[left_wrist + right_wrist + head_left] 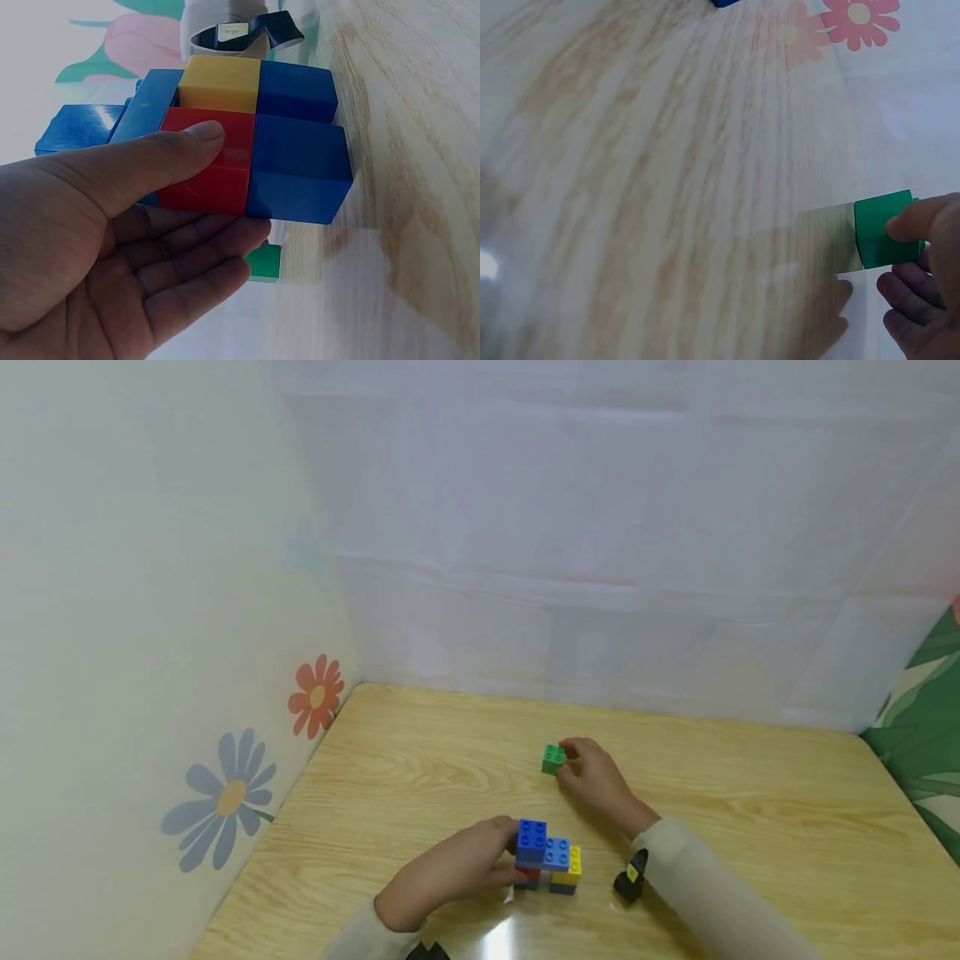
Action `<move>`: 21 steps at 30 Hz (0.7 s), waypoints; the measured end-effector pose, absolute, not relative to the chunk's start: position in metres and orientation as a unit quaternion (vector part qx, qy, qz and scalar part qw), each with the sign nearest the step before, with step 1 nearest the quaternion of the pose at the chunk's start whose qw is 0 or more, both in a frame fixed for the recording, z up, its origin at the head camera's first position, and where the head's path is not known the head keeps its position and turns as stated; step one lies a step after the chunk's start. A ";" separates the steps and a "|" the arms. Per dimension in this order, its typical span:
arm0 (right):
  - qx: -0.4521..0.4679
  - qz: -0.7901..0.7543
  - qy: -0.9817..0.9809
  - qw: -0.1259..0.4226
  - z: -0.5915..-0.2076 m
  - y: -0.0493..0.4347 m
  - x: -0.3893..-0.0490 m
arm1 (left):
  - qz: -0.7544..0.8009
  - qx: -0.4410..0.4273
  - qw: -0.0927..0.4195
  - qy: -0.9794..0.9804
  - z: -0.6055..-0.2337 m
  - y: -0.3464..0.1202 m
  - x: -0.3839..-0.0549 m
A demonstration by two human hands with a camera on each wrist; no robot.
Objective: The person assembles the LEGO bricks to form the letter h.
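A built block structure [556,853] stands on the table, its two legs of dark blue base bricks topped by a red brick [214,180] and a yellow brick [219,82]. A lighter blue brick [557,853] bridges the legs, and a blue brick [531,835] sits on its left end. My left hand [468,862] grips the structure from the left, thumb on the red brick and fingers around the far side. Farther back, my right hand [597,778] pinches a small green brick [885,229] between thumb and fingers; the brick is at the table surface.
The wood-patterned table [420,752] meets a pale sheet-covered wall [525,527] at the back. A wall with painted flowers [230,797] borders the left side. Black wrist straps with small devices [630,878] sit at both sleeves.
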State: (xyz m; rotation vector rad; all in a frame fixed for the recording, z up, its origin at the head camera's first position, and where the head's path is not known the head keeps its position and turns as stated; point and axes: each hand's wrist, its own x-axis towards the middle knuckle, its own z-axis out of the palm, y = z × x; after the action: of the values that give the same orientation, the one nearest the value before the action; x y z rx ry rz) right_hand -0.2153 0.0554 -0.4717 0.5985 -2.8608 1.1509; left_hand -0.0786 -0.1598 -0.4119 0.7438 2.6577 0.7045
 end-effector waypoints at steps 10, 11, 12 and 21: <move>0.208 0.367 -0.906 0.022 -0.469 0.059 -0.211 | 0.243 0.250 0.148 0.925 -0.412 -0.159 -0.079; 0.209 0.369 -0.905 0.024 -0.468 0.059 -0.210 | 0.243 0.248 0.149 0.926 -0.411 -0.159 -0.079; 0.210 0.372 -0.904 0.026 -0.466 0.059 -0.209 | 0.242 0.247 0.150 0.926 -0.411 -0.159 -0.079; 0.235 0.384 -0.892 0.048 -0.452 0.060 -0.201 | 0.246 0.239 0.151 0.927 -0.411 -0.158 -0.078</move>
State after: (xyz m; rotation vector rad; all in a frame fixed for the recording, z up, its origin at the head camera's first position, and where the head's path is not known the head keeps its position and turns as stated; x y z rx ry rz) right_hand -0.2009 0.0605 -0.4517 0.7167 -2.7190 1.1700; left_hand -0.0782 -0.1578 -0.4109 0.6859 2.6618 0.7063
